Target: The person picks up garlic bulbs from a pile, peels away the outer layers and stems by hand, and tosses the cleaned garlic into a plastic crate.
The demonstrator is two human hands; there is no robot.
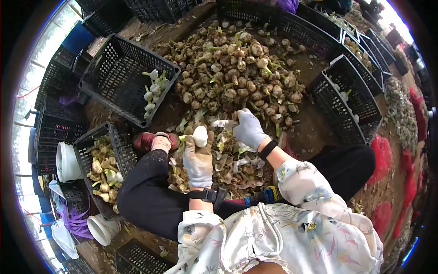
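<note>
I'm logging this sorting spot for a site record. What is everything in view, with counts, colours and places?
garlic pile: many bulbs, brown-white, ground ahead
peeled bulb: one, white, in left hand
black crates: several, around the pile, some holding bulbs
white buckets: two, far left
red mesh bags: several, right edge
peelings: many, pale, between the legs
left hand: grey glove, holding the bulb
right hand: grey glove, at the pile's near edge

Left hand (198,157) gloved, fist closed, raised; right hand (248,129) gloved, reaching forward
</note>
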